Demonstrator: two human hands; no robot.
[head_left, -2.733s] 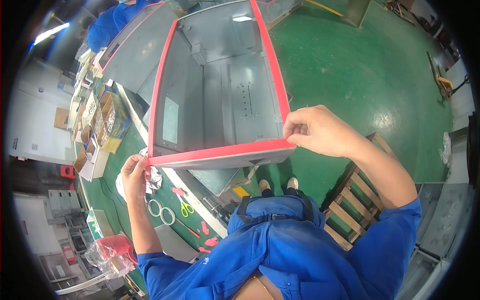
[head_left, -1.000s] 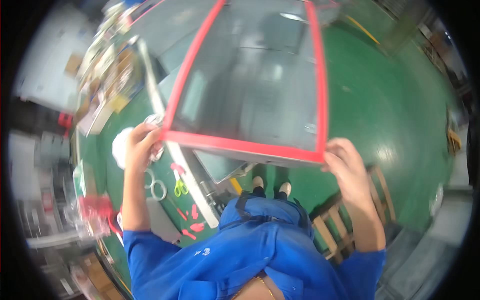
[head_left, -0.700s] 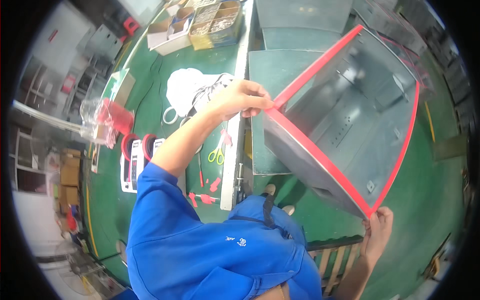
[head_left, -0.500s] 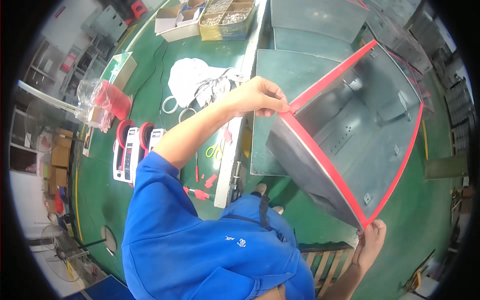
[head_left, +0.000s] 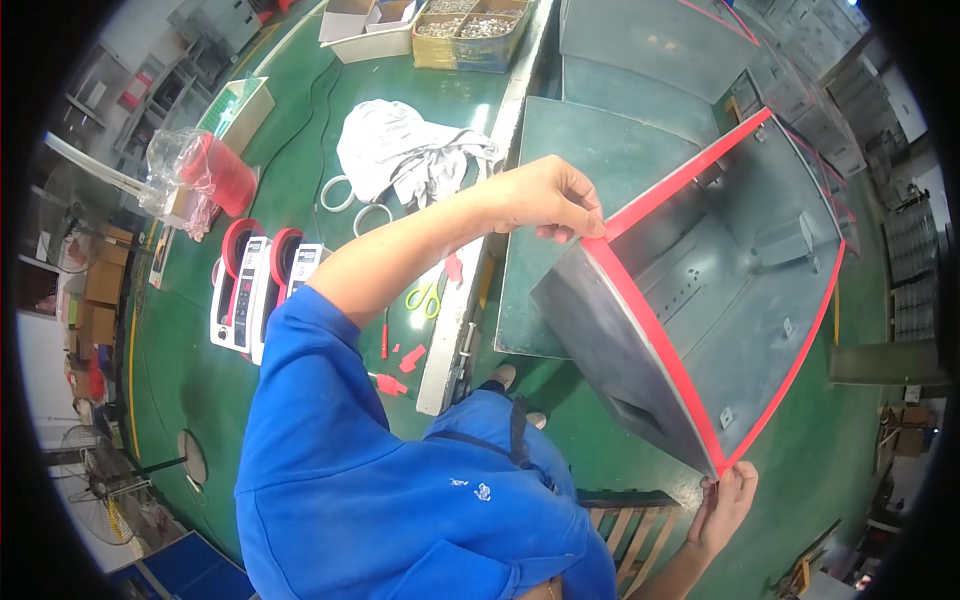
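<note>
A grey sheet-metal box (head_left: 610, 350) stands tilted on my right, its open side toward me. Red tape (head_left: 655, 335) runs along its rim edges. My left hand (head_left: 560, 205) pinches the tape at the near left corner, with thumb and fingers pressed together. At the bottom corner my right hand (head_left: 725, 505) has its fingers curled against the red tape end, the thumb near the edge. Inside the box are small metal brackets and a row of holes.
Left of me, a green table holds two white tape dispensers (head_left: 245, 300), a white cloth (head_left: 400, 150), yellow-green scissors (head_left: 424, 298), scraps of red tape (head_left: 412, 358) and trays of small parts (head_left: 470, 35). A wooden pallet (head_left: 635, 535) lies below; more grey boxes (head_left: 650, 40) stand behind.
The view has shifted slightly, so the table and box sit a little differently in the picture. Both hands remain at the same two corners of the taped edge.
</note>
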